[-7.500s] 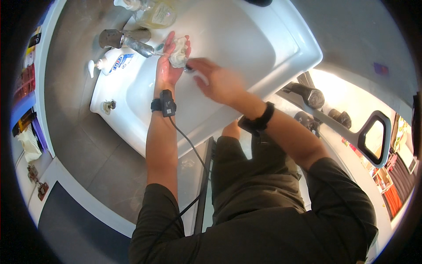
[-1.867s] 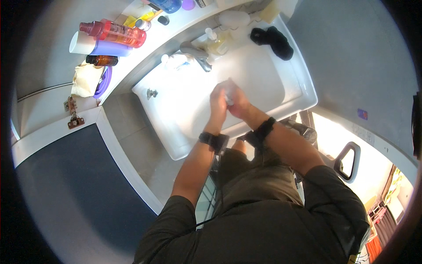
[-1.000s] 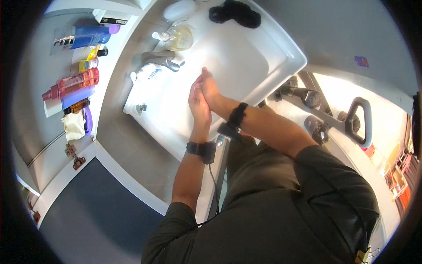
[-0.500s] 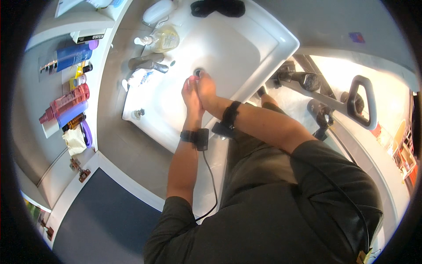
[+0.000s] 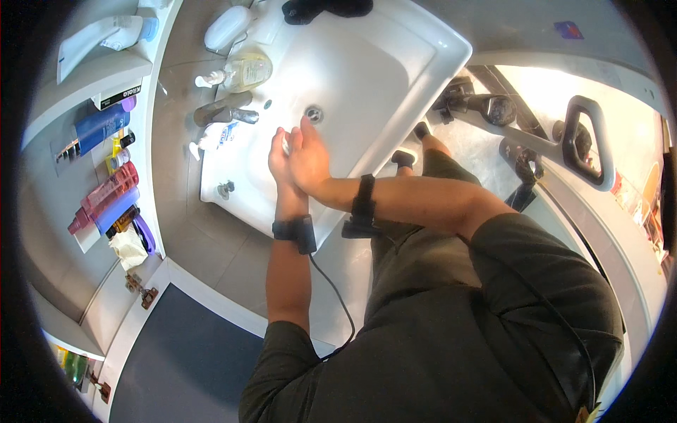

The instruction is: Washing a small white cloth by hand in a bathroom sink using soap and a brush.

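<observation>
Over the white washbasin (image 5: 360,84), my two hands are pressed together, palms facing. My right hand (image 5: 310,163) lies across my left hand (image 5: 279,156), its fingers stretched out. The left hand's fingers also point forward, partly hidden under the right. A small white patch shows between them; whether it is foam or light I cannot tell. Just ahead of the fingertips is the round metal drain (image 5: 314,114). To their left, a metal tap (image 5: 236,115) reaches in over the basin's edge. I wear a black band with a small box on each wrist.
Left of the basin stand a clear pump bottle (image 5: 248,72), a white pump bottle (image 5: 217,137) and a white oval case (image 5: 227,29). A black object (image 5: 328,8) lies on the far rim. An open wall cabinet (image 5: 156,162) holds several bottles. A grey grab handle (image 5: 589,144) is at right.
Both hands have drawn back from the drain, uncovering it. The right hand has turned and now lies flatter across the left. The whole view has shifted slightly.
</observation>
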The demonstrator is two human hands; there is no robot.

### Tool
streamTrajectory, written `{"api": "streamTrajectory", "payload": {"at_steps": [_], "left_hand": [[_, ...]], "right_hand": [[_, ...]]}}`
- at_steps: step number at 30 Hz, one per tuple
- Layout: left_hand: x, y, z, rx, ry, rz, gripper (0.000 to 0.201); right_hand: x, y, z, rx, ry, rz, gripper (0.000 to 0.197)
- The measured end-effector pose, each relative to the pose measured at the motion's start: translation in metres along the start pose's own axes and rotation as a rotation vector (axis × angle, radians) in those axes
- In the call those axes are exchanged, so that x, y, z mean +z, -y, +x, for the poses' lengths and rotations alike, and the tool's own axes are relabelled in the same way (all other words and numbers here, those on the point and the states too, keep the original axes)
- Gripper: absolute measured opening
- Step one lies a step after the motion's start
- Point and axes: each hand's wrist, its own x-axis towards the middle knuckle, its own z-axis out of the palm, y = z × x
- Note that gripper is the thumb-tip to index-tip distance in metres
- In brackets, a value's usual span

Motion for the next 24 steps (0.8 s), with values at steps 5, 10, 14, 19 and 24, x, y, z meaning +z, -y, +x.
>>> {"api": "streamTrajectory", "payload": {"at_steps": [5, 10, 14, 19, 24], "left_hand": [[0.024, -0.017, -0.023, 0.103, -0.067, 0.052, 0.018], [0.034, -0.034, -0.043, 0.177, 0.023, 0.058, 0.016], [0.042, -0.046, -0.052, 0.135, 0.115, 0.029, 0.016], [0.041, -0.032, -0.033, 0.211, -0.034, 0.118, 0.015], [-0.023, -0.003, 0.048, 0.478, -0.177, 1.226, 0.036]], "right_hand": [[0.0, 0.011, -0.009, -0.065, -0.01, 0.035, 0.055], [-0.014, 0.038, -0.022, -0.123, 0.095, 0.175, 0.058], [-0.021, 0.05, -0.024, -0.303, 0.065, 0.203, 0.058], [-0.016, 0.023, -0.009, -0.221, 0.144, 0.256, 0.057], [-0.017, -0.061, 0.085, -0.368, 0.294, -0.285, 0.045]]}}
